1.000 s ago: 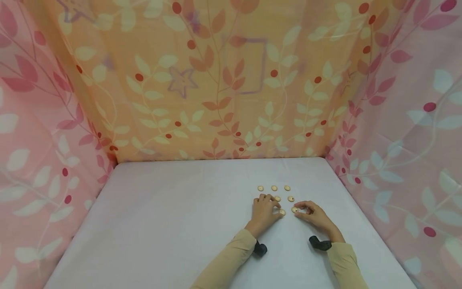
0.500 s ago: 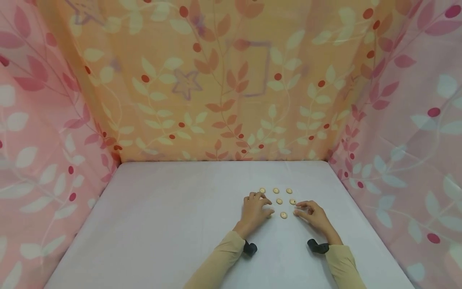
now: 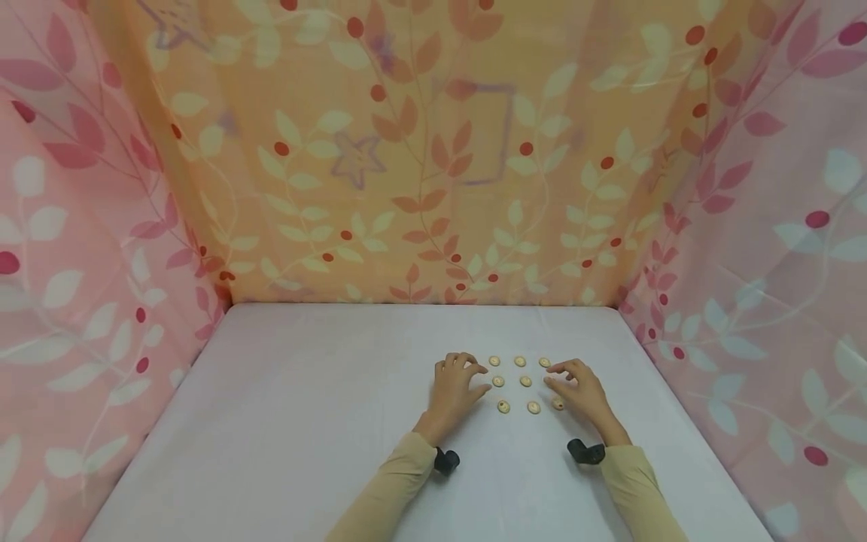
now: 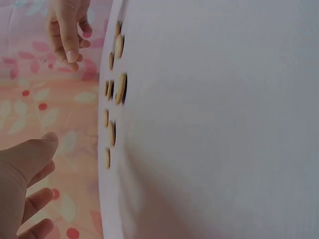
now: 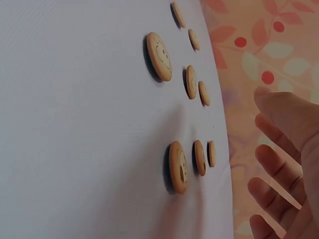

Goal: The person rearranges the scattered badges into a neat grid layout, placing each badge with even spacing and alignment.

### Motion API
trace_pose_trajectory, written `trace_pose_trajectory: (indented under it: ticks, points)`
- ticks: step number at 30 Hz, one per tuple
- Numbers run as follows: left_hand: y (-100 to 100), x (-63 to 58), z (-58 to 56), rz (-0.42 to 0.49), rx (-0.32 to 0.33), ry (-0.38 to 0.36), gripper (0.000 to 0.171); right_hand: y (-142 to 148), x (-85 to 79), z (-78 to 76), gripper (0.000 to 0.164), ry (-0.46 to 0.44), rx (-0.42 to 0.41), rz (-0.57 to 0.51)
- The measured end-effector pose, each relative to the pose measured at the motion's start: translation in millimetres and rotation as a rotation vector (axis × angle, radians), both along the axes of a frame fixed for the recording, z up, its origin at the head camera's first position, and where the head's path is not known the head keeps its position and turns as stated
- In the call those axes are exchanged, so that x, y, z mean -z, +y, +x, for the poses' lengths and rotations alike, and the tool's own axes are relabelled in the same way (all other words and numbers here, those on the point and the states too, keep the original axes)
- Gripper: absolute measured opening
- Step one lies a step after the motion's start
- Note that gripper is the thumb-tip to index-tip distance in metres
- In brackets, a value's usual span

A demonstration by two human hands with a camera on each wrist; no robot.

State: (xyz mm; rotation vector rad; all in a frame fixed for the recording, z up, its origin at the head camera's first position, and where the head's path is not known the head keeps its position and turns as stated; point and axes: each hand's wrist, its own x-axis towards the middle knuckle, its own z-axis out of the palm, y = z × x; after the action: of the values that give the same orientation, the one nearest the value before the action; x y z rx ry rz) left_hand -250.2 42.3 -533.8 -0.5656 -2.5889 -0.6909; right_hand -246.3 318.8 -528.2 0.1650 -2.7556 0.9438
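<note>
Small round wooden discs with line drawings on top lie flat on the white table, in three rows of three. My left hand (image 3: 455, 388) hovers at the left side of the grid, fingers loosely bent, holding nothing. Its fingertips are close to the left disc of the middle row (image 3: 497, 382). At the grid's right side my right hand (image 3: 584, 391) has its thumb and fingers apart over the right disc of the middle row, partly hidden. The front right disc (image 3: 558, 404), beside that hand, bears a dark spot. In the right wrist view nothing sits between the right fingers (image 5: 271, 159).
White cloth covers the table (image 3: 305, 406). Patterned curtains stand at the back (image 3: 420, 150) and along both sides, with pink cloth (image 3: 765, 248) at the right. Each wrist wears a black camera (image 3: 585, 452).
My left hand has moved left from the front row, past the front left disc, which now shows fully. The right hand has shifted from the front right disc to the middle row.
</note>
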Motion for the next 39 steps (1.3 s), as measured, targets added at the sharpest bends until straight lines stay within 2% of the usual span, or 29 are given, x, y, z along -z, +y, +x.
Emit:
trace_pose_trajectory:
  ticks: [8,17,24,33,39]
  points:
    - [-30,-3.1,-10.0,-0.001,-0.041,0.015,0.03,-12,-8.7,-18.9,0.028,0.101,-0.047,0.019]
    - [-68,-2.5,-22.6,-0.014,-0.103,0.062,0.035,-22,-12.9,-38.1,0.038,0.139,-0.075,0.103]
    - [-99,-0.8,-32.0,0.021,-0.16,0.079,0.037,-26,-18.3,-53.5,0.049,0.169,-0.093,0.184]
    - [-136,-3.5,-39.3,0.014,-0.197,0.094,0.038,-25,-20.8,-64.9,0.057,0.22,-0.103,0.27]
    - [-161,-3.1,-43.8,-0.023,-0.203,0.106,0.043,-24,-25.0,-67.7,0.059,0.227,-0.066,0.284]
